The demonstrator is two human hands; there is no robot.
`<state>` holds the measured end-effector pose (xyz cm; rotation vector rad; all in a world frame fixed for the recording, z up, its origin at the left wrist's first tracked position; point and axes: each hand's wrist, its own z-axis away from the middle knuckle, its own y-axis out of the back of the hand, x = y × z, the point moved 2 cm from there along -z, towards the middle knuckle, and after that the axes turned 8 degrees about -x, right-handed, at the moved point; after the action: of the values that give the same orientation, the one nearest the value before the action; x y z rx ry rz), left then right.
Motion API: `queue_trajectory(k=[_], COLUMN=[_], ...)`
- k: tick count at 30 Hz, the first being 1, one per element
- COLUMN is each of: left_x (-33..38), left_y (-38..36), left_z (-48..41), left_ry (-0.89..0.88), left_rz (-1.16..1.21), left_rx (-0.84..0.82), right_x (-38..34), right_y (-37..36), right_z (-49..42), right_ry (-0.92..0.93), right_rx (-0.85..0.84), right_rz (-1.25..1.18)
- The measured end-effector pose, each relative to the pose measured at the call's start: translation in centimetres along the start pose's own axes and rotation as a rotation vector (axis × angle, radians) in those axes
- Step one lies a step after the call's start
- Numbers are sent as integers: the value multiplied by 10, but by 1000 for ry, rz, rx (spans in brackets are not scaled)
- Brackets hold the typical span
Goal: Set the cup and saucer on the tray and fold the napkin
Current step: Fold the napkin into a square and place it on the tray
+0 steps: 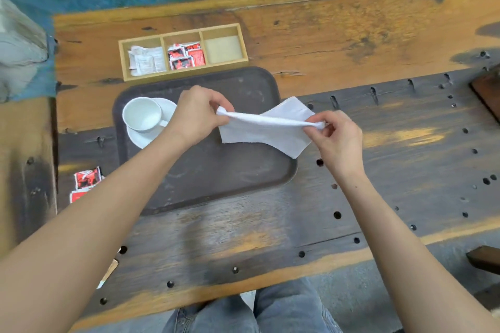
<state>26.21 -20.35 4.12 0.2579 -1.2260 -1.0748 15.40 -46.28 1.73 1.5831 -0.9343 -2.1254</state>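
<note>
Worktop (378,35): bare wood right and near. Tray (216,176): near half free. Napkin (270,130): over tray's right edge, left hand (197,113) and right hand (338,135) fingers pinching its ends. Saucer (143,138), cup (142,113): tray's left. Sachet print unreadable.

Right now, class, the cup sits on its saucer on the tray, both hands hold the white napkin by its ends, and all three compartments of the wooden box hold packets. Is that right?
Not quite. The head view shows the wooden box with packets in only its left and middle compartments; the right one holds none. The rest stands: cup on saucer on the tray, left hand and right hand holding the napkin.
</note>
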Motion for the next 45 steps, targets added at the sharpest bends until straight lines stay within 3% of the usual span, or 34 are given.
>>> queue_trajectory(k=[4, 8, 10, 16, 21, 27, 31, 38, 45], left_x=[-15, -34, -43, -78, -113, -133, -132, -121, -108], left_y=[11, 20, 20, -15, -67, -96, -106, -103, -97], left_z=[24, 37, 38, 16, 14, 11, 0, -7, -5], left_ry=[-68, -13, 33, 396, 609, 721, 725, 633, 479], left_rz=[14, 336, 495, 781, 819, 742, 745, 717, 951], left_rx=[-20, -143, -158, -88, -115, 120, 96, 114, 90], right_x=[-12, -23, -25, -1, 37, 54, 47, 45, 44], right_y=[4, 11, 7, -55, -93, -111, -122, -111, -95], right_z=[-4, -10, -21, -69, -71, -61, -64, -60, -59], right_ry=[101, 115, 106, -196, -392, -395, -406, -482, -386], right_rx=[-68, -299, -326, -424, -598, -489, -505, -427, -439], right_rz=[36, -167, -199, -242, -41, 108, 209, -151, -340])
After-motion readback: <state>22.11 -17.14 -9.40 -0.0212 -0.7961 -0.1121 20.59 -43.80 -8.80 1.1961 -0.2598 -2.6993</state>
